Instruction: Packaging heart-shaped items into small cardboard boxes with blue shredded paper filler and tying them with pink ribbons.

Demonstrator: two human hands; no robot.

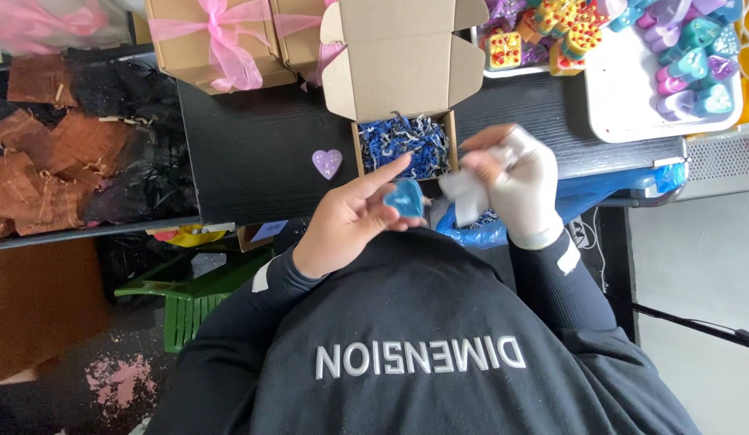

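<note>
My bare left hand (pixel 350 224) holds a small glossy blue heart (pixel 408 198) between thumb and fingers, with the index finger stretched toward the box. My right hand (pixel 529 189), in a white glove, pinches a white cloth (pixel 463 193) right beside the heart. Both hands hover at the near edge of the black table (pixel 253 137). Just beyond them stands an open cardboard box (pixel 400 60), lid flaps up, filled with blue and white shredded paper (pixel 406 145). A small lilac heart (pixel 327 163) lies on the table left of the box.
A white tray (pixel 624 101) at the back right carries several colourful hearts. Closed cardboard boxes with pink ribbon bows (pixel 221 44) stand at the back left. Brown and black fabric pouches (pixel 52 161) lie at left. A blue plastic bag (pixel 475 234) hangs below my hands; a green stool (pixel 193 290) stands underneath.
</note>
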